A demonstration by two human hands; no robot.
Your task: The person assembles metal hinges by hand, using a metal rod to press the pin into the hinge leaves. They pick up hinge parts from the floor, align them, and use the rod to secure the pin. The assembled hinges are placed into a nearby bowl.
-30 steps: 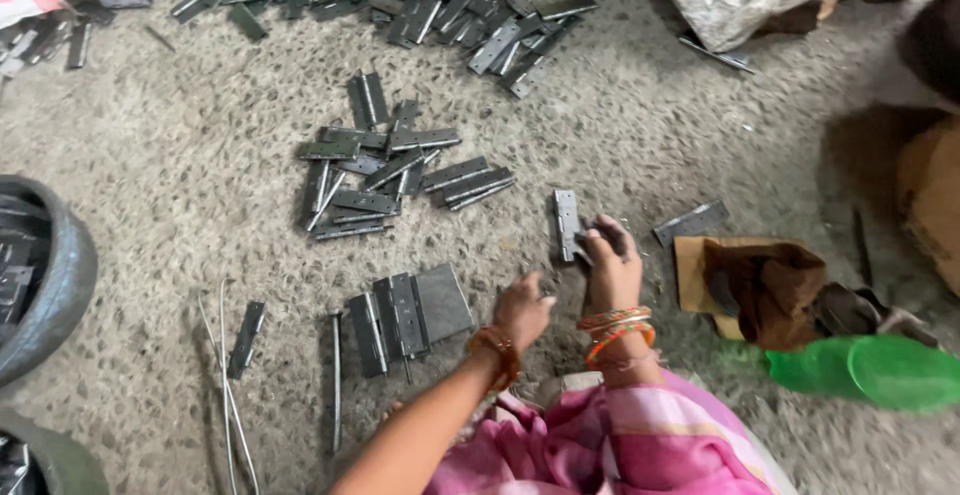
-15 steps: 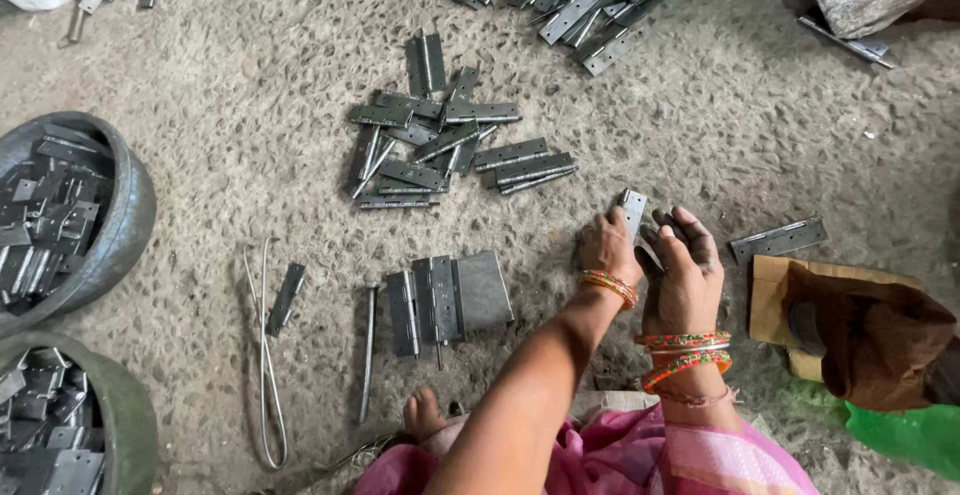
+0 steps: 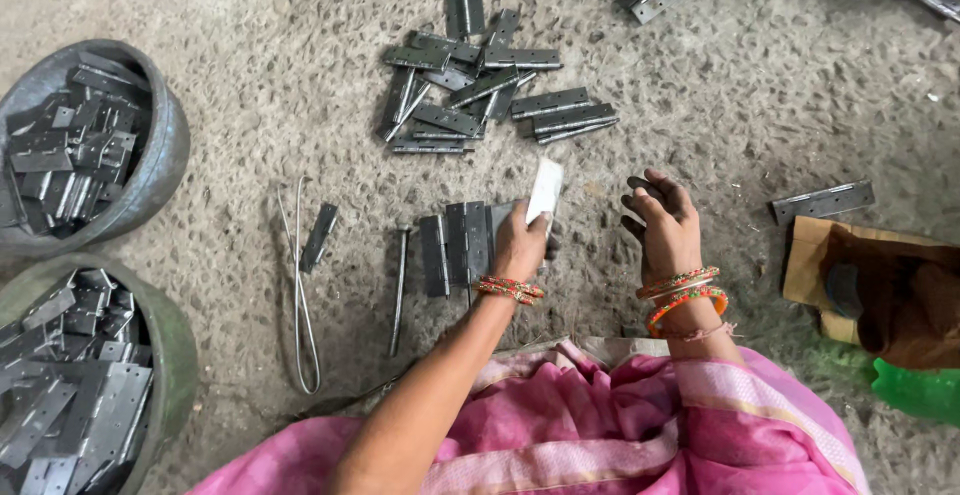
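Left hand (image 3: pixel 522 245) grips hinge leaf (image 3: pixel 545 191) — right hand (image 3: pixel 662 223) spread, apart.

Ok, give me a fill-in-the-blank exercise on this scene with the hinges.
1. The left hand holds one metal ____.
2. The right hand is open and holds ____.
3. The two round tubs of metal parts sit on the person's ____ side.

Missing words: hinge; nothing; left

A torn brown cardboard box (image 3: pixel 810 255), perhaps packaging, lies at right.
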